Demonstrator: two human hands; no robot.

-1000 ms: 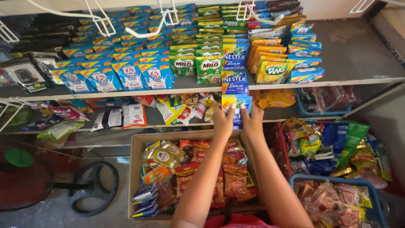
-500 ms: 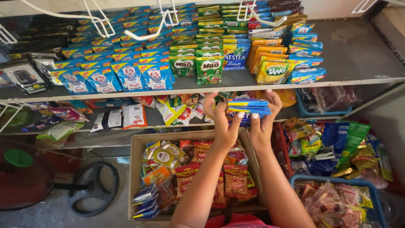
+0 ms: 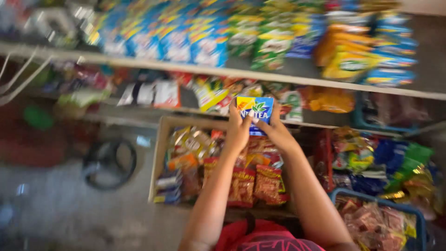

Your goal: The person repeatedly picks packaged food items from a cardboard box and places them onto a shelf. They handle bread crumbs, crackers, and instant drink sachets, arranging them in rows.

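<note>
Both my hands hold a blue packet (image 3: 255, 113) with a yellow corner and a green leaf mark, upright in front of me. My left hand (image 3: 238, 132) grips its left edge and my right hand (image 3: 275, 129) grips its right edge. The packet hangs above a cardboard box (image 3: 160, 153) full of red and orange snack bags. Behind it runs a shelf (image 3: 297, 79) stacked with rows of blue, green and yellow sachet packs. The view is blurred by motion.
A lower shelf carries loose packets (image 3: 153, 94). At the right a blue basket (image 3: 418, 218) holds wrapped snacks, with green and blue bags (image 3: 395, 160) above it. A dark round fan base (image 3: 109, 162) lies on the grey floor at the left.
The blue packet came off the upper shelf stack, was turned flat, and now stands upright facing me, lower and nearer. The camera has swung, blurring the view.
</note>
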